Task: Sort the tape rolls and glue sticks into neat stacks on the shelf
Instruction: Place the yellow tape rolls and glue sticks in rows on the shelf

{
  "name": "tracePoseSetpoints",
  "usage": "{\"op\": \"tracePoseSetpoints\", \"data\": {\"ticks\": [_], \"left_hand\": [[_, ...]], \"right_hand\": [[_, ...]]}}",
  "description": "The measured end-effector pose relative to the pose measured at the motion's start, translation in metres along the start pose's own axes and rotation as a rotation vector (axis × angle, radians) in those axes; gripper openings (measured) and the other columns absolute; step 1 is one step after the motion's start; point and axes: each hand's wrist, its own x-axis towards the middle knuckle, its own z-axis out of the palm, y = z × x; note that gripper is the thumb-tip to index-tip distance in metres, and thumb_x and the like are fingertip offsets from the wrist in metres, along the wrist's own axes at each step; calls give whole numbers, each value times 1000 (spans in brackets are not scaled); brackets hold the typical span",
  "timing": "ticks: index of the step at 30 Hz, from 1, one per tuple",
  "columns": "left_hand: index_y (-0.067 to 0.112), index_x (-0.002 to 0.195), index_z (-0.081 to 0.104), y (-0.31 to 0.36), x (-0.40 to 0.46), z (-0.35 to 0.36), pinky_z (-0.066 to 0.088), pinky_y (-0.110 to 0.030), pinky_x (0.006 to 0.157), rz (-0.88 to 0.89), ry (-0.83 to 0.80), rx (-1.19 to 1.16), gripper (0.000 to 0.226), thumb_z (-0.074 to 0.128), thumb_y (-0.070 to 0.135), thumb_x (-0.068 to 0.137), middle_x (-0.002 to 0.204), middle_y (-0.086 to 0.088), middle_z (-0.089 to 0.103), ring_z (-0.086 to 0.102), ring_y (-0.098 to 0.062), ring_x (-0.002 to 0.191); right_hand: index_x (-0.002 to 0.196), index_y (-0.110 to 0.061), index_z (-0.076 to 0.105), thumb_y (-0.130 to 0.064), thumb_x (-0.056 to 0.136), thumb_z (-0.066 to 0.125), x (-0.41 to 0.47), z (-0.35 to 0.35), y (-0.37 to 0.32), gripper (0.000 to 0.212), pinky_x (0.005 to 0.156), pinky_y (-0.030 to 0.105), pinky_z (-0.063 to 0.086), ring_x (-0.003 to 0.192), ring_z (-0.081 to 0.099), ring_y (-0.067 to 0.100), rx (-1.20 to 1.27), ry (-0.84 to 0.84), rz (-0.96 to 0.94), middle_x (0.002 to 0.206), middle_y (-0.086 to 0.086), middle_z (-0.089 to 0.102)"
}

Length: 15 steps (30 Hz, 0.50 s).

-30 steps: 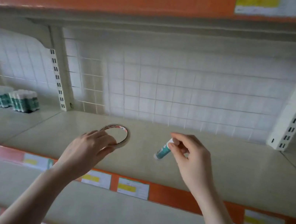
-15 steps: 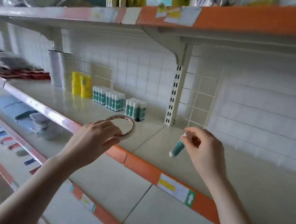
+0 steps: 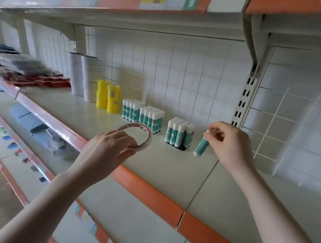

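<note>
My left hand (image 3: 107, 148) grips a thin roll of clear tape (image 3: 143, 133), held flat above the front of the cream shelf (image 3: 158, 169). My right hand (image 3: 225, 144) pinches the white cap of a teal glue stick (image 3: 202, 145), which hangs tilted just right of a block of upright glue sticks (image 3: 180, 131). Two more blocks of glue sticks (image 3: 142, 114) stand further left. Behind them rise two yellow tape stacks (image 3: 107, 98) and two tall white tape stacks (image 3: 84, 75).
A wire grid panel (image 3: 301, 131) backs the shelf, with a slotted upright (image 3: 244, 103) behind my right hand. Flat red and grey packets (image 3: 26, 72) lie at the far left. An upper shelf (image 3: 131, 9) overhangs; a lower shelf (image 3: 34, 128) holds blue items.
The view has swung left and closer to the glue stick blocks. Both hands have moved toward them, still holding the tape roll and the glue stick.
</note>
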Motion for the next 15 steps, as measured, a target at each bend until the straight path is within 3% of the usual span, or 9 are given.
{"op": "tracePoseSetpoints", "data": {"ticks": [6, 10, 15], "left_hand": [[18, 83, 66, -38, 26, 46, 48, -26, 56, -15, -9, -2, 14, 61, 30, 79, 75, 8, 63, 62, -16, 68], [20, 85, 66, -54, 35, 71, 49, -27, 56, -26, -17, -35, 26, 48, 39, 84, 77, 9, 63, 61, -13, 70], [19, 86, 66, -65, 42, 92, 51, -30, 59, -50, -36, -63, 26, 48, 38, 85, 79, 10, 63, 61, -14, 71]], "right_hand": [[97, -12, 68, -18, 84, 66, 50, 56, 33, 14, 74, 26, 45, 83, 61, 18, -21, -46, 56, 92, 2, 68], [95, -13, 68, -17, 83, 66, 68, 89, 49, 13, 75, 27, 46, 85, 62, 20, -25, -86, 55, 92, 2, 68], [95, -14, 69, -17, 81, 69, 69, 112, 62, 14, 76, 33, 50, 82, 63, 23, -40, -108, 49, 91, 3, 68]]}}
